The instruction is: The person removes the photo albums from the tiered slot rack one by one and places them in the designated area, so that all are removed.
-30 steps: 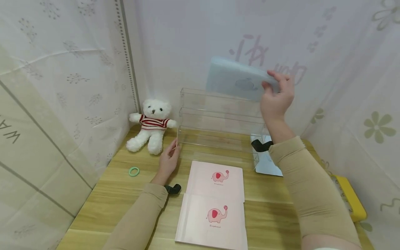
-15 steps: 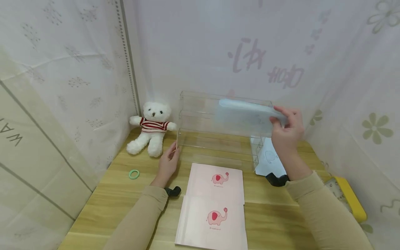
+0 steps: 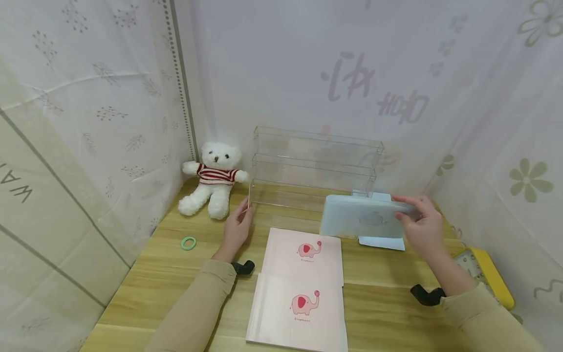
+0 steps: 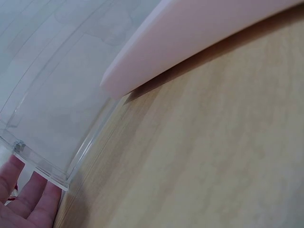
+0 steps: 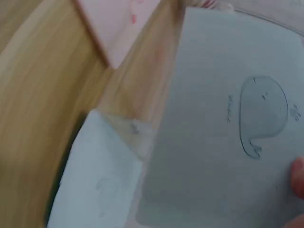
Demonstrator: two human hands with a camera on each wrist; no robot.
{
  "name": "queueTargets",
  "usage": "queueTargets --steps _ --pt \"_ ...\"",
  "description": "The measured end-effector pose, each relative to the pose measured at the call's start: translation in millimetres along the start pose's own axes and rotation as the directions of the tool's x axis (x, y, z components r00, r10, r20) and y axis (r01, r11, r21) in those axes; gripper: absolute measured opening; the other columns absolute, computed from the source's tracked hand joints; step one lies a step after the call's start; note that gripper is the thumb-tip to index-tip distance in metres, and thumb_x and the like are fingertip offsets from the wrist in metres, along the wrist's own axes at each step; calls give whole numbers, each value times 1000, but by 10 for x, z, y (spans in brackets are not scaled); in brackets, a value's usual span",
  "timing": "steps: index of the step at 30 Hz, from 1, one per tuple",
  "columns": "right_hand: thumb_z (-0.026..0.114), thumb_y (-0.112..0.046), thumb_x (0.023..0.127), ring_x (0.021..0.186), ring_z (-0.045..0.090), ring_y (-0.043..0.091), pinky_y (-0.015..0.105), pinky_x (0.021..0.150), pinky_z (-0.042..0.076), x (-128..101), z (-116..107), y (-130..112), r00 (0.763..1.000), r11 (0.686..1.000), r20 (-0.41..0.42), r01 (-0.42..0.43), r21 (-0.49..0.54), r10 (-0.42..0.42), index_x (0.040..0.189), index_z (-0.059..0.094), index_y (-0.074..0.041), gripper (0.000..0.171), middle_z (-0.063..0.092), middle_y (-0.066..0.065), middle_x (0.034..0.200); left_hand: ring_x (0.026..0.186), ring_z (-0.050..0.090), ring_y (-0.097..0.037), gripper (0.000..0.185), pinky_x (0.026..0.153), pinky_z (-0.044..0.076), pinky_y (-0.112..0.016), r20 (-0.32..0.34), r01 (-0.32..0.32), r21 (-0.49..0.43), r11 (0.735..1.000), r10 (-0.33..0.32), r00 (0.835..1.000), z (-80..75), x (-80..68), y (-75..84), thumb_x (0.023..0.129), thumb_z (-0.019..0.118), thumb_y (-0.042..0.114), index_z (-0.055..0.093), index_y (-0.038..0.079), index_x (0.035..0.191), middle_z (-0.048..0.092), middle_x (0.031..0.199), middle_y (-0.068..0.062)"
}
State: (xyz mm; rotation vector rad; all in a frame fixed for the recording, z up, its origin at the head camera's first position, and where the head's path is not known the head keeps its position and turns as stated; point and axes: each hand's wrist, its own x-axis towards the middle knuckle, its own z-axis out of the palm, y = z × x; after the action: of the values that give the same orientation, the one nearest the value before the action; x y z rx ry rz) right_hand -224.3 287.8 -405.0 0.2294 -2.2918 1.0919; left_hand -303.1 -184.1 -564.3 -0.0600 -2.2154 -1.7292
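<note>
Now the right hand (image 3: 423,226) pinches the right end of a pale blue notebook with a whale drawing (image 3: 367,217), fingers curled over its top edge and thumb on the near face, holding it on edge with its long axis running left to right, parallel to the front of the clear acrylic tiered shelf (image 3: 314,168). The notebook hangs low, just in front of the shelf's lowest tier at its right end, its cover facing the person; in the right wrist view the whale cover (image 5: 228,137) fills most of the frame. Beneath and slightly behind it a second pale blue notebook (image 3: 381,241) lies flat on the wooden table (image 3: 378,303), partly hidden, and whether the held one touches it I cannot tell. The left hand (image 3: 237,226) is well apart from the notebook, resting at the shelf's front left corner with straight fingers (image 4: 28,199) against the acrylic edge, gripping nothing; so the right hand alone has the notebook, and the shelf lies just behind it. Two pink notebooks with elephant prints, the farther one (image 3: 305,254) overlapping the nearer one (image 3: 299,310), lie flat between the arms, just left of the held notebook's lower corner. A white teddy bear in a striped jumper (image 3: 213,178) sits left of the shelf, a green hair ring (image 3: 188,243) nearer the table's left edge, and a yellow object (image 3: 494,281) by the right forearm.
</note>
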Motion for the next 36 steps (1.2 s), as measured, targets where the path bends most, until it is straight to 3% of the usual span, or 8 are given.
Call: queueTargets --steps 5,11,14,18,24,29,32,36 --pt "85 3 92 77 49 1 21 56 40 -103 -224 210 979 995 202 37 -95 -17 126 80 -6 36 68 -12 112 128 73 -42 48 88 51 -9 -21 -4 2 1000 4 1000 -10 11 7 111 66 14 61 15 159 69 151 -20" --pt "82 -6 98 84 51 0 23 62 43 -167 -400 482 922 985 378 -22 -172 86 136 77 -12 38 74 16 128 126 75 -40 47 87 49 -8 -25 0 21 1000 1 1000 7 34 -8 112 67 17 61 16 159 70 150 -19" --pt "80 -11 101 97 50 -12 18 73 46 -173 -462 594 891 976 431 -57 -208 144 140 75 -14 39 74 17 133 127 74 -42 48 88 50 -9 -24 -3 13 1000 3 1000 14 40 -11 112 67 16 62 16 159 70 151 -19" --pt "78 -18 104 111 46 -21 14 86 48 -135 -536 745 831 971 524 -78 -225 188 148 70 -16 44 71 18 142 126 74 -44 47 86 50 -7 -30 -11 -6 1000 11 999 22 44 -20 112 66 17 61 15 159 69 150 -22" --pt "81 -21 101 117 51 -16 21 90 55 -18 -613 924 747 980 648 -25 -197 149 148 70 -15 49 71 16 147 127 74 -41 47 87 50 -6 -36 -5 14 1000 6 999 10 25 -13 112 67 23 62 15 158 69 150 -20" --pt "87 -26 96 114 63 -2 25 89 56 126 -631 1028 680 975 717 11 -221 154 143 74 -18 50 76 10 135 130 73 -41 48 87 49 -8 -27 25 5 1000 -24 999 8 8 10 111 68 25 62 19 159 69 152 -20" --pt "89 -28 93 114 68 12 26 88 57 214 -624 1079 626 973 758 -5 -232 184 141 76 -19 50 76 7 130 132 72 -40 49 86 49 -8 -25 43 10 999 -42 999 13 0 15 112 68 26 61 20 160 68 153 -20" --pt "91 -29 90 120 68 23 36 99 57 267 -611 1124 555 970 803 -30 -241 217 137 78 -24 49 75 5 134 133 71 -41 49 84 49 -8 -21 55 1 998 -55 998 15 -2 25 112 67 25 60 19 160 67 153 -21"
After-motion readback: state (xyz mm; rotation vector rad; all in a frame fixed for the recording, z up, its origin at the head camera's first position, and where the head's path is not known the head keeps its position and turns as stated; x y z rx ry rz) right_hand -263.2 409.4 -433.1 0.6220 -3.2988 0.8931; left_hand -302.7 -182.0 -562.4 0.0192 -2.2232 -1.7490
